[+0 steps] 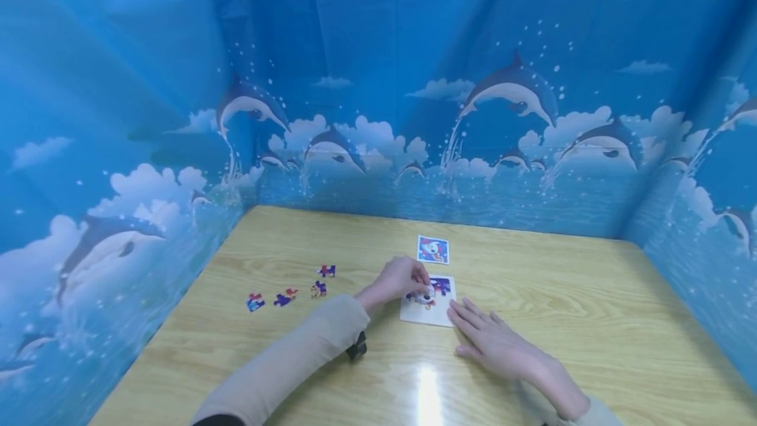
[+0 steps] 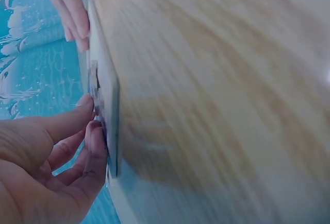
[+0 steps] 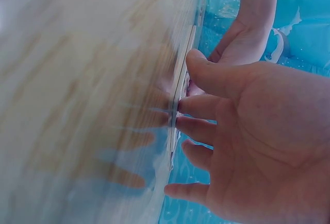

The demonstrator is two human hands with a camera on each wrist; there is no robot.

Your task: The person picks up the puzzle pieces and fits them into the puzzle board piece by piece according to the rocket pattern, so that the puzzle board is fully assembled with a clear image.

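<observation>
A square white puzzle board (image 1: 427,318) lies on the table with several joined jigsaw pieces (image 1: 440,286) in its upper part. My left hand (image 1: 397,279) reaches over the board's left side, thumb and fingers pinching a puzzle piece close against its surface. The left wrist view shows these fingertips (image 2: 85,103) low on the board's face, the piece mostly hidden by them. With fingers straight and spread, my right hand (image 1: 493,345) rests on the table, fingertips at the board's right edge. The same board edge (image 3: 181,74) runs past the right fingers in the right wrist view.
Several loose puzzle pieces (image 1: 286,296) lie to the left on the wooden table (image 1: 562,288). Behind the board is a small picture card (image 1: 433,250). A blue curtain (image 1: 378,84) printed with dolphins surrounds the table's back and sides.
</observation>
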